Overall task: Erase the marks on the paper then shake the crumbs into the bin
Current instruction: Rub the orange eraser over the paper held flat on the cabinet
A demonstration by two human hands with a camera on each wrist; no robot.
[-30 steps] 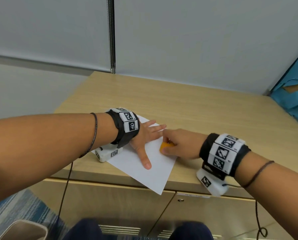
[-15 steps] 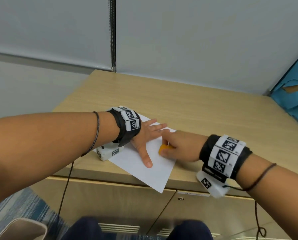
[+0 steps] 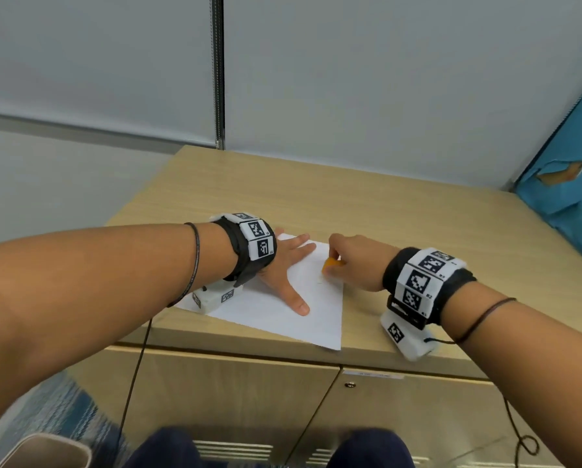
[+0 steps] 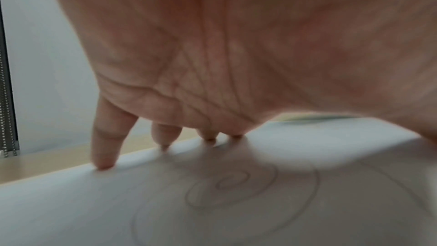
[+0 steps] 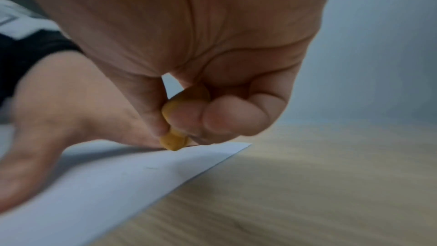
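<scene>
A white sheet of paper (image 3: 303, 309) lies on the wooden cabinet top (image 3: 401, 224), one corner hanging over the front edge. My left hand (image 3: 284, 265) lies flat on it with fingers spread, pressing it down. In the left wrist view faint pencil spiral marks (image 4: 231, 194) show on the paper (image 4: 71, 212) under the palm. My right hand (image 3: 350, 261) pinches a small orange eraser (image 3: 332, 264) and holds its tip against the paper near the right edge; the right wrist view shows the eraser (image 5: 173, 141) touching the sheet (image 5: 106, 184).
A beige bin (image 3: 46, 450) stands on the floor at the lower left. A blue panel (image 3: 570, 197) leans at the right. The cabinet has doors below its front edge (image 3: 249, 352). A wall with a blind cord (image 3: 218, 79) is behind.
My right hand with the eraser has moved a little to the right and away across the paper. The left hand stays flat on the sheet.
</scene>
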